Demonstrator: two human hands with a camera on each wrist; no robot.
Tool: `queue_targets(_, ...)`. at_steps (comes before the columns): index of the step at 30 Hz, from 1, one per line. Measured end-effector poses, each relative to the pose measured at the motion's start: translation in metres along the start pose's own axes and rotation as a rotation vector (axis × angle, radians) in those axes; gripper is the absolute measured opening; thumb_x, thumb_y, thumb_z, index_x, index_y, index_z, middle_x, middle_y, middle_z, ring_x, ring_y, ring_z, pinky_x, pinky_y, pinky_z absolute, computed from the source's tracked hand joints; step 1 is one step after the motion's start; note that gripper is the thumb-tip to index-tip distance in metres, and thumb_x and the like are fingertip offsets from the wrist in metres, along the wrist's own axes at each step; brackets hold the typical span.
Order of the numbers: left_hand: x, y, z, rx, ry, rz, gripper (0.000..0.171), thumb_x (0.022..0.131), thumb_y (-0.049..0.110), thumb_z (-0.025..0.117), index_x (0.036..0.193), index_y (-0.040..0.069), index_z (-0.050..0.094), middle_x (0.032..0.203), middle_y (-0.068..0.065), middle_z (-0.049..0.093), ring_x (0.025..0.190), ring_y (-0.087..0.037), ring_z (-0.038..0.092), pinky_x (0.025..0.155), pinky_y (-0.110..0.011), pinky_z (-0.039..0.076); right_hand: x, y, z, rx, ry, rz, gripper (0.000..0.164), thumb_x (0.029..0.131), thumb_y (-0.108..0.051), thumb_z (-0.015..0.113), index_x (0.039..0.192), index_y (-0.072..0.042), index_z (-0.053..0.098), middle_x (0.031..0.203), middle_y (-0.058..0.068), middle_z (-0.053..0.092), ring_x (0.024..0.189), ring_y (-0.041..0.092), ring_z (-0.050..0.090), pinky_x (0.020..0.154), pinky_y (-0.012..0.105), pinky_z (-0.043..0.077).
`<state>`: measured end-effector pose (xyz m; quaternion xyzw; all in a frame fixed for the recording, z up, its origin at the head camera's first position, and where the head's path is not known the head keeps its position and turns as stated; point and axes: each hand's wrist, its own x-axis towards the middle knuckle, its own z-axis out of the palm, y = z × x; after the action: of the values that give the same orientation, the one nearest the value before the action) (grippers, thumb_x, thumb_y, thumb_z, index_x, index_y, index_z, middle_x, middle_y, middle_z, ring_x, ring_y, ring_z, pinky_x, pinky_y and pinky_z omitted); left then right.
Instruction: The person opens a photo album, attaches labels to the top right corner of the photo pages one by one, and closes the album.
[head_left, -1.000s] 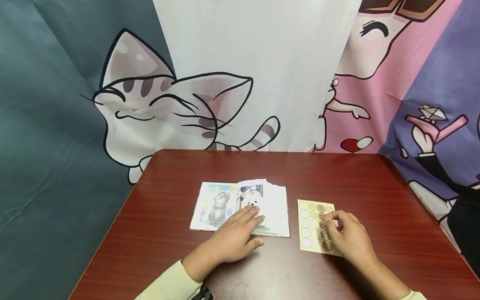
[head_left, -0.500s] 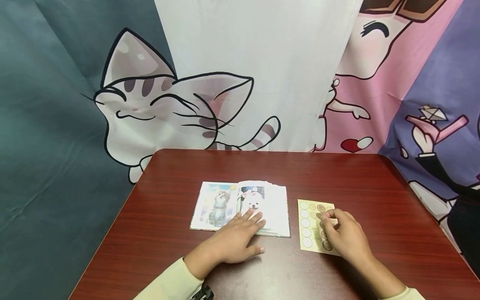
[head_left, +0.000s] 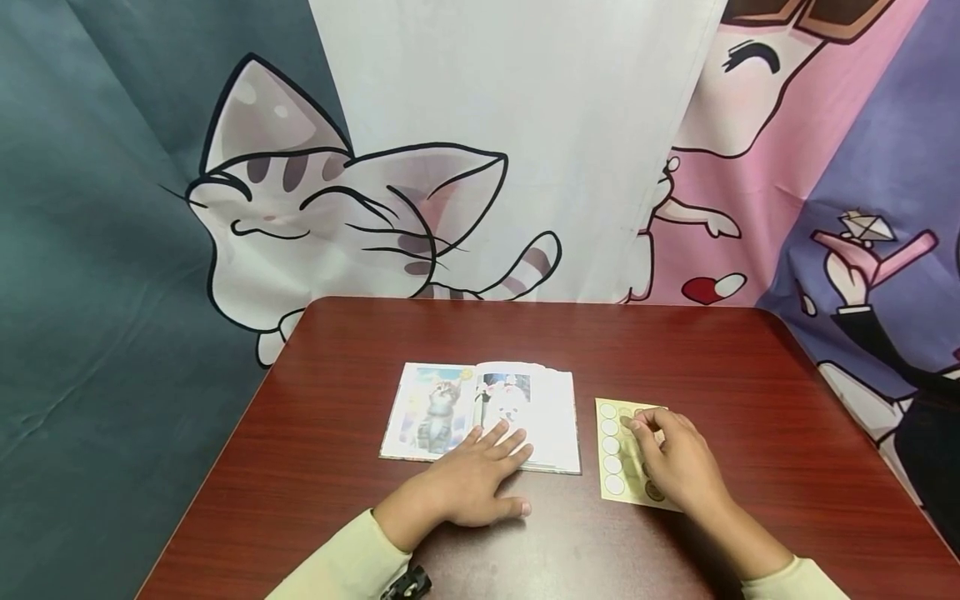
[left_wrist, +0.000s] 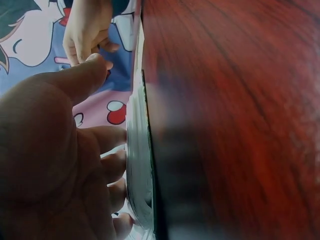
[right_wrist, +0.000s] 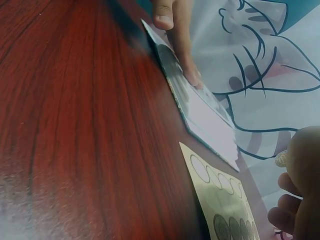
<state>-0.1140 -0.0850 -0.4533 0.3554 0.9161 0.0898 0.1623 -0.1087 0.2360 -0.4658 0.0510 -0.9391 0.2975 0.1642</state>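
An open book (head_left: pixel 553 417) lies on the table, with a kitten picture on its left page and a white animal picture on its right. My left hand (head_left: pixel 480 482) rests on its lower edge, fingers spread and straight. To the right lies a yellow sticker sheet (head_left: pixel 613 467) with blank white circles down one side and gold round stickers on the other. Above it my right hand (head_left: pixel 684 458) pinches a small round gold sticker (right_wrist: pixel 281 159) between thumb and finger. The hand covers part of the sheet's right side.
The reddish-brown wooden table (head_left: pixel 300 467) ends at a far edge, behind which hangs a cartoon-printed cloth (head_left: pixel 600 125). A black band (head_left: pixel 408 583) shows at the left sleeve (head_left: pixel 345 558).
My right hand has moved left over the sheet, with the gold sticker pinched. My left hand has slid slightly down the right page, showing more of the white animal picture.
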Motion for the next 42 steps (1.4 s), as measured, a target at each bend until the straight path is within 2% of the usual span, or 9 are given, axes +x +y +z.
queue_targets(6,0.001,0.001,-0.001,0.023,-0.014,0.000,0.081,0.098,0.069,0.048,0.163,0.023,0.030,0.170,0.003,0.017,0.156,-0.021,0.005,0.124,-0.050,0.011,0.009,-0.004,0.005,0.028,-0.001,-0.044,0.011,0.104,-0.019,0.062,0.096,-0.013,0.068,0.088,0.001,0.063,0.076,0.018,0.052,0.068,0.040,0.043)
queue_targets(14,0.001,0.001,-0.001,0.036,-0.009,0.008,0.082,0.098,0.070,0.047,0.163,0.024,0.030,0.170,0.003,0.017,0.156,-0.022,0.006,0.124,-0.050,0.012,0.017,-0.008,0.008,0.037,-0.034,-0.014,0.015,0.105,-0.020,0.059,0.102,-0.008,0.069,0.101,0.009,0.068,0.088,0.025,0.061,0.077,0.049,0.048)
queue_targets(23,0.000,0.001,-0.001,0.036,-0.015,0.010,0.082,0.097,0.069,0.048,0.163,0.024,0.029,0.170,0.003,0.017,0.156,-0.021,0.007,0.124,-0.049,0.012,0.026,-0.009,0.012,0.043,-0.059,-0.002,0.016,0.105,-0.019,0.058,0.103,-0.007,0.068,0.102,0.013,0.068,0.097,0.031,0.061,0.082,0.052,0.047)
queue_targets(35,0.000,0.000,-0.001,0.030,-0.012,0.020,0.082,0.098,0.069,0.048,0.163,0.022,0.030,0.170,0.002,0.017,0.156,-0.022,0.006,0.124,-0.050,0.012,0.039,-0.010,0.021,0.054,-0.115,0.046,0.022,0.107,-0.025,0.055,0.106,-0.007,0.067,0.103,0.012,0.066,0.097,0.030,0.059,0.084,0.051,0.046)
queue_targets(42,-0.001,-0.001,0.000,0.026,-0.012,0.020,0.082,0.098,0.069,0.047,0.163,0.023,0.030,0.170,0.002,0.017,0.156,-0.022,0.007,0.124,-0.050,0.013,0.047,-0.009,0.029,0.042,-0.123,0.035,0.019,0.106,-0.022,0.055,0.103,-0.008,0.066,0.098,0.010,0.066,0.094,0.032,0.061,0.083,0.053,0.047)
